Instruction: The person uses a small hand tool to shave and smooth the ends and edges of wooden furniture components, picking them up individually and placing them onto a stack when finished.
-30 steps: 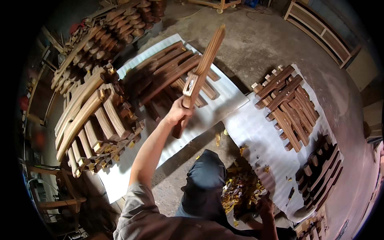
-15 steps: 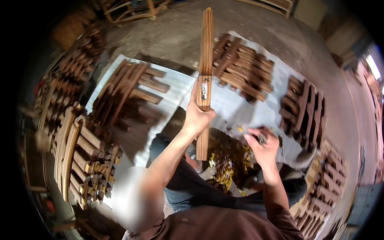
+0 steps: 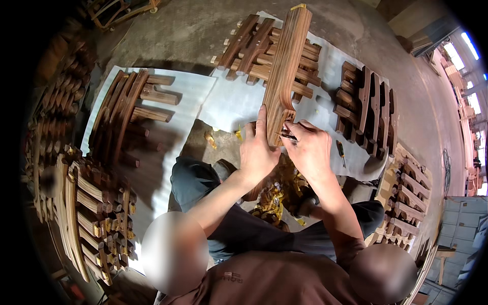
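A long, curved wooden furniture part [image 3: 287,56] stands tilted in front of me, with yellow tape at its far end. My left hand [image 3: 255,152] is closed round its lower part, the index finger stretched along the side. In my right hand [image 3: 311,147], pinched fingers hold a small dark pointed tool [image 3: 288,136]. Its tip is at the notched step of the wood, near a dark mark. What kind of tool it is cannot be made out. Scraps of yellow tape [image 3: 269,203] lie heaped on the floor below my hands.
White sheets [image 3: 203,84] on the floor bear a stack of wooden parts [image 3: 119,109] at left, another stack [image 3: 249,46] ahead and a third [image 3: 368,109] at right. A screwdriver-like tool [image 3: 341,152] lies by the right stack. More piled parts [image 3: 94,213] stand at near left.
The wooden part has tilted to the right and turned, showing its broad face. My right hand has moved left and up, bringing the small tool to the wood.
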`<action>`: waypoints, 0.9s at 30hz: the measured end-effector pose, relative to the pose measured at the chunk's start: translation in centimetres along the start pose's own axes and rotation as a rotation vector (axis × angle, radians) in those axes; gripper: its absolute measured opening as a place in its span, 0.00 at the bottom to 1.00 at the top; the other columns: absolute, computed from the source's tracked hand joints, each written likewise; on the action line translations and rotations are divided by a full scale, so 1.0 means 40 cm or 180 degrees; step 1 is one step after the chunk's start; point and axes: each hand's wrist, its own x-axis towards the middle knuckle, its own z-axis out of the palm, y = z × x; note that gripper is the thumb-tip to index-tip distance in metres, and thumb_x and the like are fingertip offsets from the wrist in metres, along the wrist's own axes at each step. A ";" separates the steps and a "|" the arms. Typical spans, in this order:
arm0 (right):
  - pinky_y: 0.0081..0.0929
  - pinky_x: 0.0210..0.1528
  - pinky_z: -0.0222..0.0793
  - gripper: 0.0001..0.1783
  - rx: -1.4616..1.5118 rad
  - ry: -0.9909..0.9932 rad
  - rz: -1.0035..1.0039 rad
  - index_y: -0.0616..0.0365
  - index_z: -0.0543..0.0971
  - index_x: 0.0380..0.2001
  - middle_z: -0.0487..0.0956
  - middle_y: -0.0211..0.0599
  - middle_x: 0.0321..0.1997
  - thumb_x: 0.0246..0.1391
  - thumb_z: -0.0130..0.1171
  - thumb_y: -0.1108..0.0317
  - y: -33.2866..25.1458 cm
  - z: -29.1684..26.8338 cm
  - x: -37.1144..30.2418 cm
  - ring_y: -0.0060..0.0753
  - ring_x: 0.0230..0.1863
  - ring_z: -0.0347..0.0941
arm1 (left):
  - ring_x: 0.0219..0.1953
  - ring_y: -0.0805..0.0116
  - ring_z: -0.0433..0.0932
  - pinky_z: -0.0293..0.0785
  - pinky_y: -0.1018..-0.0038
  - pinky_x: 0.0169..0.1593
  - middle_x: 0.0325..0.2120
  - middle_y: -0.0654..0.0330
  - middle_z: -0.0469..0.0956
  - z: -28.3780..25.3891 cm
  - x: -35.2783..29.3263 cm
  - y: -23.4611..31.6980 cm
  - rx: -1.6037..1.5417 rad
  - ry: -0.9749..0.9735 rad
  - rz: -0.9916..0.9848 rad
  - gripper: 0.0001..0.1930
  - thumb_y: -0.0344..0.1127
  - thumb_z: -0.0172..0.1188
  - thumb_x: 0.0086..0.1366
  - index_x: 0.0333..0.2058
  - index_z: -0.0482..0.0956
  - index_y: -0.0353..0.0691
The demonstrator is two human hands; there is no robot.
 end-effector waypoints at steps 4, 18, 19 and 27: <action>0.36 0.29 0.74 0.10 0.0078 0.0262 -0.0425 0.55 0.82 0.29 0.79 0.36 0.25 0.37 0.68 0.70 0.013 0.041 0.005 0.42 0.27 0.78 | 0.39 0.37 0.77 0.78 0.52 0.40 0.46 0.38 0.68 -0.009 0.007 -0.015 0.0160 -0.0018 -0.0027 0.52 0.33 0.68 0.50 0.71 0.47 0.42; 0.20 0.30 0.72 0.07 0.1952 -0.0245 0.0797 0.62 0.84 0.31 0.83 0.34 0.25 0.49 0.68 0.70 0.082 -0.044 -0.020 0.17 0.25 0.75 | 0.43 0.35 0.79 0.77 0.58 0.51 0.43 0.29 0.74 0.011 0.037 -0.073 -0.0371 -0.0300 -0.0346 0.50 0.28 0.61 0.46 0.69 0.49 0.38; 0.20 0.30 0.72 0.07 0.1814 -0.0343 0.0821 0.62 0.85 0.31 0.83 0.34 0.25 0.49 0.68 0.70 0.083 -0.062 -0.021 0.17 0.25 0.75 | 0.44 0.35 0.78 0.77 0.59 0.51 0.43 0.32 0.75 0.012 0.033 -0.062 -0.0339 -0.0299 -0.0381 0.49 0.28 0.61 0.46 0.69 0.50 0.36; 0.34 0.28 0.74 0.14 -0.0146 -0.0135 -0.0280 0.48 0.86 0.38 0.82 0.39 0.27 0.45 0.70 0.64 -0.007 0.066 0.025 0.40 0.24 0.79 | 0.32 0.42 0.81 0.81 0.58 0.39 0.36 0.39 0.78 -0.047 0.015 -0.096 -0.0273 -0.0276 -0.0460 0.47 0.28 0.63 0.46 0.67 0.54 0.35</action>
